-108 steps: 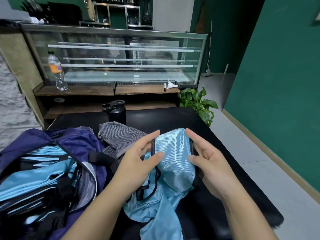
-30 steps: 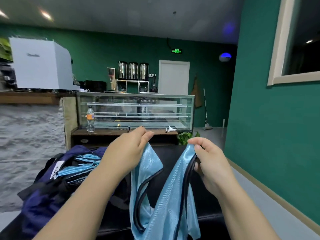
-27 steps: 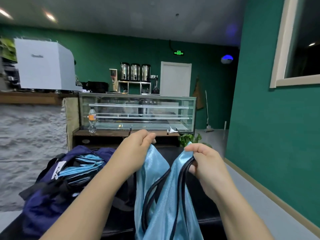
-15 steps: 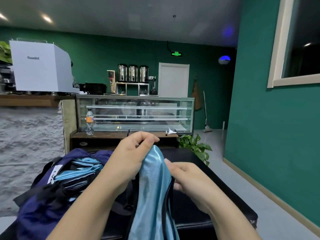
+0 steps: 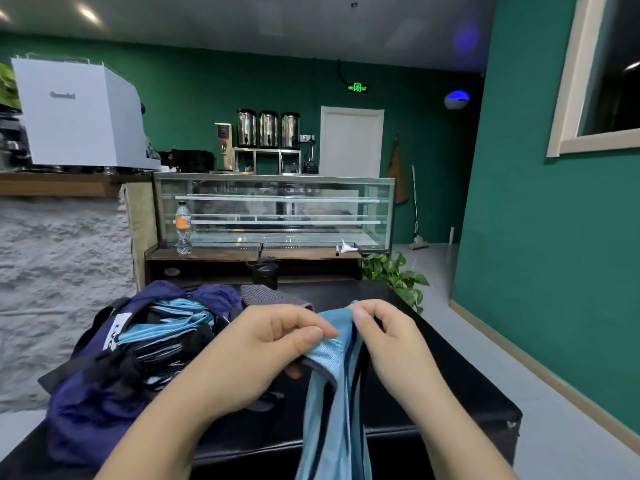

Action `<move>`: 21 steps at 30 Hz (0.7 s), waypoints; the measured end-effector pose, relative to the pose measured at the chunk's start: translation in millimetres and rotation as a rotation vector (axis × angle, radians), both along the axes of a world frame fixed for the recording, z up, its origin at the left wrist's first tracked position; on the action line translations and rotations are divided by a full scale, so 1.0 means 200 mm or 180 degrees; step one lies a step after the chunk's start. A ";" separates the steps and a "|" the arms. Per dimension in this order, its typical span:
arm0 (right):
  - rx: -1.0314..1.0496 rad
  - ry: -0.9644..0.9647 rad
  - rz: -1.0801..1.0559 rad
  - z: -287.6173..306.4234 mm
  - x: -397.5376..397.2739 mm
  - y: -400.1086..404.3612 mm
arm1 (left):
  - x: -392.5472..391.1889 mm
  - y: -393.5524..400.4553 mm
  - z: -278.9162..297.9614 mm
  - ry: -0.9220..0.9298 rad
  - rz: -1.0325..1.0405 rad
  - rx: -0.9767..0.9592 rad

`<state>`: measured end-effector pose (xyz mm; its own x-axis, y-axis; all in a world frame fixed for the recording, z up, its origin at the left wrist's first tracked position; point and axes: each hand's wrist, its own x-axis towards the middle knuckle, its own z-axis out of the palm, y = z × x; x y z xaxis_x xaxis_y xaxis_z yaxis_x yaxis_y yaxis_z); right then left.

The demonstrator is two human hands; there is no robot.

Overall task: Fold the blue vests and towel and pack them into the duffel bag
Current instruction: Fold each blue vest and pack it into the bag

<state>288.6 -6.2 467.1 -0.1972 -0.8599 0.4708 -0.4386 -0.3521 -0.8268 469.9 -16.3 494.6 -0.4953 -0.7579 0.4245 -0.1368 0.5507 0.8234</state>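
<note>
Both hands pinch the vest (image 5: 334,382) at its top, left hand (image 5: 263,344) and right hand (image 5: 388,341) close together, letting it hang straight above the table's (image 5: 450,375) near edge, likely to align halves. The bag (image 5: 104,393) lies open at the left edge.

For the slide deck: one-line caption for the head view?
Both hands, left hand and right hand, pinch a blue vest beside the open duffel bag.

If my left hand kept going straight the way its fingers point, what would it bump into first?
Your left hand points rightward, pinching the blue vest. Going on, it would most likely meet your right hand, which grips the same vest just beyond, though depth between them is unclear.
</note>
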 end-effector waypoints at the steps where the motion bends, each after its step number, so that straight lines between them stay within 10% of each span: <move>1: -0.0018 -0.0101 0.0012 0.00 0.00 0.01 | 0.00 0.00 -0.01 0.0030 -0.0005 0.0038; 6: -0.0177 -0.0111 -0.0047 -0.03 -0.05 0.03 | -0.03 0.02 -0.05 -0.0608 -0.0301 0.0092; 12: -0.0129 -0.0496 0.0010 -0.03 -0.09 0.04 | -0.05 0.04 0.00 -0.1644 0.1147 -0.1625; 21: -0.0112 -0.0241 0.0317 -0.01 -0.04 0.08 | -0.09 0.10 -0.03 -0.1441 0.0267 -0.1014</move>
